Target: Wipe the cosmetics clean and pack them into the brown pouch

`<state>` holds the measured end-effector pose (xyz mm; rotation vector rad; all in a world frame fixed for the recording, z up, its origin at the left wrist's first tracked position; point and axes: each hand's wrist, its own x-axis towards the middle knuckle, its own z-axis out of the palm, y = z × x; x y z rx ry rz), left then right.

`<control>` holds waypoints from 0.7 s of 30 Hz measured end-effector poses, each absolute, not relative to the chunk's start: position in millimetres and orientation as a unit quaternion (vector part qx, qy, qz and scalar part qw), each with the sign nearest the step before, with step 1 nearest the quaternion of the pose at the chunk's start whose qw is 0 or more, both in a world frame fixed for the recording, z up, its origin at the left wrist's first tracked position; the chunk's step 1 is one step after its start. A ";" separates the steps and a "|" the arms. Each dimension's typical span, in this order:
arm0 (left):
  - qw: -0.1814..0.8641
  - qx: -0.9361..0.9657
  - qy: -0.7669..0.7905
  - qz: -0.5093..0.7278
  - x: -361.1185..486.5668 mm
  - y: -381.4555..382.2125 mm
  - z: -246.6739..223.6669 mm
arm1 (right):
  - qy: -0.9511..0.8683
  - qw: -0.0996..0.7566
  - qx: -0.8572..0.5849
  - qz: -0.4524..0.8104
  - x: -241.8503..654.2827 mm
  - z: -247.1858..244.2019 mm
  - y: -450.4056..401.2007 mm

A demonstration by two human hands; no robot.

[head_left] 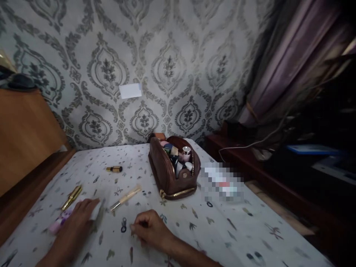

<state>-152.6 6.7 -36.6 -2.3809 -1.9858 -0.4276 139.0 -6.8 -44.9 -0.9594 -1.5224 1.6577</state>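
Note:
My left hand (79,218) is over a pink, purple and white packet (59,221) at the left front, its fingers bent across it; motion blur hides the exact grip. Beside it lies a shiny gold tube (72,198). My right hand (152,227) rests low over the cloth with fingers curled and thumb against the index finger; nothing shows in it. A pale-handled brush (126,197) lies between the hands and the bag. Behind it is a small black and gold tube (115,169). The brown cosmetic bag (164,167) stands unzipped, filled with several small bottles and jars.
A white patterned cloth (194,230) covers the table, which reaches the wallpapered wall (167,74). A blurred-out item (222,183) lies right of the bag. Wooden furniture (27,137) stands at left; a white cable (256,142) runs along the dark right side.

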 end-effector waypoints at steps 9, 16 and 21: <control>-0.127 -0.792 -0.510 -0.312 -53.5 -5.4 -28.8 | -0.602 0.478 -0.368 0.523 140.6 -43.4 -10.7; -0.163 -0.777 -0.525 -0.308 -5.9 -8.0 -21.8 | -0.536 0.521 -0.355 0.562 141.7 -44.8 -4.3; -0.255 -0.729 -0.546 -0.324 6.7 -7.7 5.4 | -0.588 0.501 -0.373 0.514 146.4 -46.1 -4.6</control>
